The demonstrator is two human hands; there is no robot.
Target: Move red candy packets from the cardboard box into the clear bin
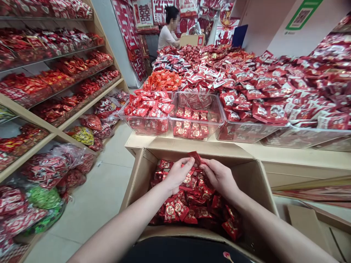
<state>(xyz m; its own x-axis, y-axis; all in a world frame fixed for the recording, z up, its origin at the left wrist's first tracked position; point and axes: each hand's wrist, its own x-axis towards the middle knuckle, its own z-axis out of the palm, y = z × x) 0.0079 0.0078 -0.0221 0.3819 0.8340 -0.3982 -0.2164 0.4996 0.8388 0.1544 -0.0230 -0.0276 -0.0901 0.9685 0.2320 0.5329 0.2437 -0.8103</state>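
Both my hands are inside an open cardboard box that holds several small red candy packets. My left hand is closed round a bunch of these packets. My right hand pinches packets from the other side, and one red packet sticks up between the two hands. Just beyond the box, on the display counter, stands a clear plastic bin partly filled with rows of the same packets.
More clear bins heaped with red packets cover the counter. Wooden shelves with bagged sweets line the left wall, with a tiled aisle between. A person in white sits at the far end.
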